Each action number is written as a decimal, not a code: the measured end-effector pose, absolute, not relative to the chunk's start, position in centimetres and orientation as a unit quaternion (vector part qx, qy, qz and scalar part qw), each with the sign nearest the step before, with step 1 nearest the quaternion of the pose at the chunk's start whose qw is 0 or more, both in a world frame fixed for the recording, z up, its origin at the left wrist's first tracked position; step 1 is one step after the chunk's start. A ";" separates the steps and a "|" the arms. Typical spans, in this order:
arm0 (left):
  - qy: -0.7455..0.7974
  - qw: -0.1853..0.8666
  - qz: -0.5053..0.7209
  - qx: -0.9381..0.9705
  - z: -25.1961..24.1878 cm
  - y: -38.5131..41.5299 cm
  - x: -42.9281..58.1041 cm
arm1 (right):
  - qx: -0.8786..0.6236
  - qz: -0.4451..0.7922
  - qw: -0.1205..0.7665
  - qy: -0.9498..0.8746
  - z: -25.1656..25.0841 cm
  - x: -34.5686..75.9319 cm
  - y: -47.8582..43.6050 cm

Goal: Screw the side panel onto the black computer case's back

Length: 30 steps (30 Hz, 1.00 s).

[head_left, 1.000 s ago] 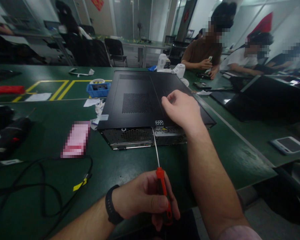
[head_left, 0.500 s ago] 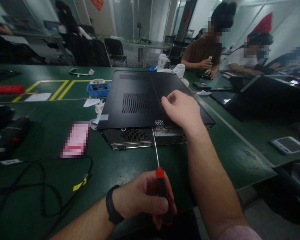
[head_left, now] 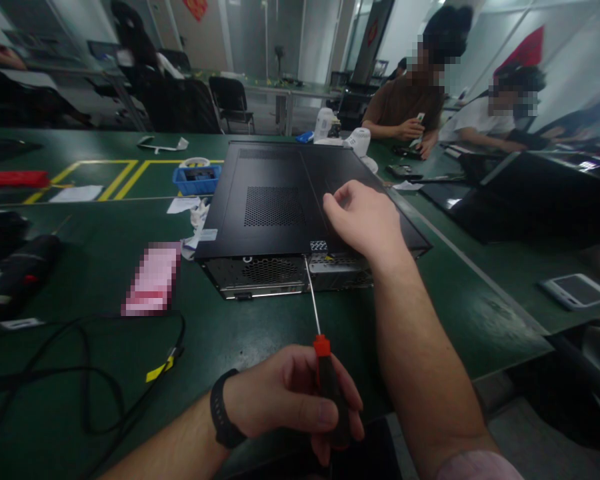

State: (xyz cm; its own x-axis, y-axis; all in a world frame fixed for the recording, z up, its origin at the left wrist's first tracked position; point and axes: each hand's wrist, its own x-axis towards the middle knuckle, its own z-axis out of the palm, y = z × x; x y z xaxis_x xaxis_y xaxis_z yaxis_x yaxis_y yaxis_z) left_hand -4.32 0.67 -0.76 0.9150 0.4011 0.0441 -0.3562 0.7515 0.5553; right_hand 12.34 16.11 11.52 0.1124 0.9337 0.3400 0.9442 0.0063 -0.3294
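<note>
A black desktop computer case (head_left: pixel 267 173) lies flat on the green table, its metal rear panel (head_left: pixel 275 273) facing me. My left hand (head_left: pixel 300 400), with a black watch on the wrist, is closed around the black-and-red handle of a screwdriver (head_left: pixel 314 303). The screwdriver's thin shaft points away from me, and its tip meets the rear panel near the top edge, at about the middle. My right hand (head_left: pixel 365 217) rests on the right part of the case top, thumb apart and fingers loosely bent. Its far fingers are hidden behind the hand.
A blue bin (head_left: pixel 197 179) with small parts stands left of the case. Black cables (head_left: pixel 85 360) and a pink blurred item (head_left: pixel 153 277) lie at the left. On the right are a phone (head_left: pixel 577 291) and a dark panel (head_left: pixel 535 193). Two people sit at the far right.
The fingers of my left hand have spread and shifted slightly to the right around the screwdriver handle, which has turned a little. My right hand and the case have stayed put.
</note>
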 end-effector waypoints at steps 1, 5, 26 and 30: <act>0.038 0.936 0.201 0.285 -0.7 0.7 -4.4 | -0.705 -0.011 0.244 -0.666 11.5 12.3 16.1; 0.036 0.940 0.197 0.277 -0.7 0.7 -4.5 | -0.706 -0.011 0.245 -0.665 11.5 12.4 16.2; 0.044 0.946 0.183 0.263 -0.7 0.7 -4.3 | -0.707 -0.014 0.239 -0.665 11.6 12.3 16.0; 0.047 0.946 0.182 0.263 -0.7 0.7 -4.4 | -0.709 -0.014 0.237 -0.665 11.6 12.3 16.0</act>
